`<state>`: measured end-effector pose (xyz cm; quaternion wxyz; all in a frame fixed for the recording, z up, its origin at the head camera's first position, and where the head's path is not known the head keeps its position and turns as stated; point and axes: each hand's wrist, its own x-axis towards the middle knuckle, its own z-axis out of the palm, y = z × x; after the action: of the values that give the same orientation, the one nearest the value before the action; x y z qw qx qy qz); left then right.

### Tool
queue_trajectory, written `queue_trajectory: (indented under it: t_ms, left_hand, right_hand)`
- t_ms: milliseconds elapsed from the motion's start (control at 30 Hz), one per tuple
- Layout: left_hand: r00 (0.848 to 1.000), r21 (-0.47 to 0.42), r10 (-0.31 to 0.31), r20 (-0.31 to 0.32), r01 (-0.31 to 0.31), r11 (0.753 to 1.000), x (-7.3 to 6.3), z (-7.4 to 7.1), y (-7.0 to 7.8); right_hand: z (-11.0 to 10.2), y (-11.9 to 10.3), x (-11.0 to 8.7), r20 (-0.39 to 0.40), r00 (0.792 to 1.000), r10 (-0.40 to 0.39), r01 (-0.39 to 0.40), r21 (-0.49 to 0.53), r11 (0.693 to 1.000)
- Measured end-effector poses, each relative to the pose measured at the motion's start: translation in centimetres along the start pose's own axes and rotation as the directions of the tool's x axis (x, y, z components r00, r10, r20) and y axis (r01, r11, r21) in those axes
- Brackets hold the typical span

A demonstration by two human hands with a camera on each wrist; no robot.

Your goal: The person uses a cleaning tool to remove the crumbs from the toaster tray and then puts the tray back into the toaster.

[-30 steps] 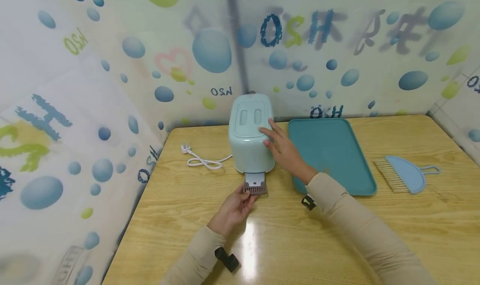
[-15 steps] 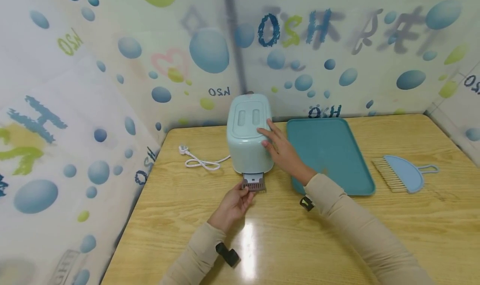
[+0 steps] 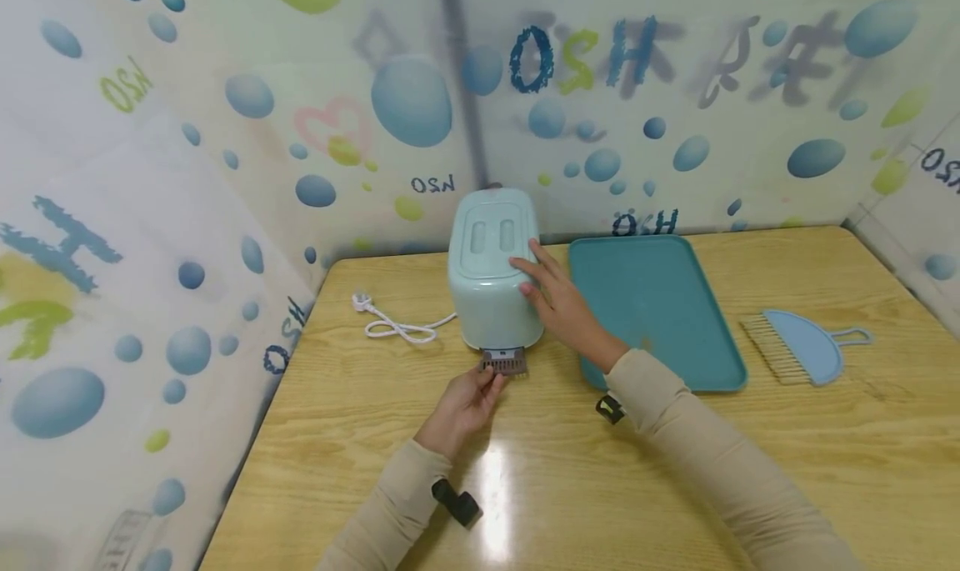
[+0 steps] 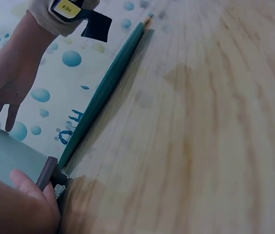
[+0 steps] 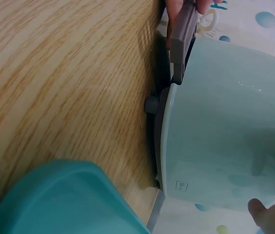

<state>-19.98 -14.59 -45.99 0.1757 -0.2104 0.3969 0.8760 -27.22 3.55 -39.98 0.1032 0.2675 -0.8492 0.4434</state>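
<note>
A mint-green toaster (image 3: 495, 313) stands upright against the back wall, its slots covered by a lid (image 3: 492, 236). Low at its front, the brown slotted handle of a crumb tray (image 3: 506, 363) sticks out, with only a thin strip of the tray showing behind it. My left hand (image 3: 461, 406) pinches the left end of this handle between thumb and fingers. In the right wrist view the crumb tray handle (image 5: 179, 46) sits close to the toaster's base. My right hand (image 3: 572, 314) rests with spread fingers on the toaster's upper right edge.
A teal tray (image 3: 656, 313) lies right of the toaster, under my right forearm. Further right are a blue dustpan-shaped piece (image 3: 810, 350) and yellowish bristles (image 3: 776, 350) beside it. The toaster's white cord and plug (image 3: 401, 328) lie to its left on the wooden table (image 3: 600, 471).
My left hand has pushed the crumb tray further into the toaster, so less of it shows. The right hand keeps its place on the toaster. The head view has shifted slightly.
</note>
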Motion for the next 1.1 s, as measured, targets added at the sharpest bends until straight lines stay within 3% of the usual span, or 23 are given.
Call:
queue_trajectory:
  t_ms: [167, 300, 400, 433, 533, 633, 667, 700, 767, 833, 900, 967, 1067, 1100]
  left_hand:
    - [1.000, -0.014, -0.001, -0.025, 0.000, 1.000, 0.3, 0.1, 0.1]
    - [0.999, 0.024, 0.013, -0.038, -0.012, 1.000, 0.9, 0.0, 0.0]
    - [1.000, 0.016, 0.016, 0.013, -0.016, 1.000, 2.2, -1.2, -0.4]
    - [0.997, -0.028, 0.015, 0.075, -0.013, 1.000, 3.1, -2.1, -0.6]
    - [0.992, -0.091, 0.018, 0.125, -0.006, 0.996, 4.6, -3.4, -1.0]
    - [0.996, -0.107, 0.022, 0.084, -0.013, 0.994, 4.1, -2.6, -0.7]
    - [0.999, -0.079, 0.024, 0.023, -0.022, 0.997, 3.3, -1.7, -0.5]
    - [1.000, -0.081, 0.028, 0.007, -0.027, 0.996, 2.7, -1.1, -0.3]
    - [0.999, -0.078, 0.036, -0.014, -0.037, 0.996, 2.0, -0.4, 0.0]
    - [0.999, -0.094, 0.041, -0.003, -0.041, 0.995, 2.6, -0.7, -0.1]
    - [0.993, -0.168, 0.050, 0.108, -0.031, 0.985, 5.4, -3.2, -0.8]
    - [0.985, -0.210, 0.049, 0.165, -0.013, 0.978, 8.9, -5.9, -1.7]
    - [0.973, -0.257, 0.047, 0.224, 0.012, 0.966, 14.8, -10.1, -3.4]
    - [0.976, -0.245, 0.047, 0.213, 0.007, 0.970, 16.2, -11.0, -3.8]
  right_hand:
    - [0.1, 0.1, 0.0, -0.007, 1.000, -0.007, 0.007, 0.003, 1.000]
    - [0.0, 0.0, 0.0, -0.007, 1.000, -0.011, 0.011, 0.011, 1.000]
    - [0.0, 0.0, 0.0, 0.000, 1.000, -0.003, 0.003, 0.016, 1.000]
    - [0.0, 0.0, 0.0, 0.003, 1.000, 0.000, 0.000, 0.015, 1.000]
    - [0.0, 0.1, 0.1, 0.009, 1.000, 0.005, -0.005, 0.012, 1.000]
    - [0.2, 0.2, 0.1, 0.007, 1.000, -0.004, 0.004, 0.013, 1.000]
    - [0.2, 0.2, 0.1, 0.004, 1.000, -0.010, 0.010, 0.017, 1.000]
    - [0.3, 0.3, 0.1, -0.002, 1.000, -0.017, 0.017, 0.024, 1.000]
    - [0.4, 0.3, 0.0, -0.018, 0.999, -0.030, 0.030, 0.035, 0.999]
    - [0.5, 0.4, -0.1, -0.037, 0.998, -0.047, 0.048, 0.030, 0.998]
    - [0.5, 0.4, -0.1, -0.049, 0.997, -0.059, 0.060, 0.031, 0.998]
    - [0.5, 0.4, -0.1, -0.049, 0.997, -0.065, 0.066, 0.027, 0.997]
    - [0.4, 0.5, 0.0, -0.034, 0.998, -0.055, 0.056, 0.030, 0.998]
    - [0.4, 0.5, 0.0, -0.030, 0.998, -0.051, 0.051, 0.027, 0.998]
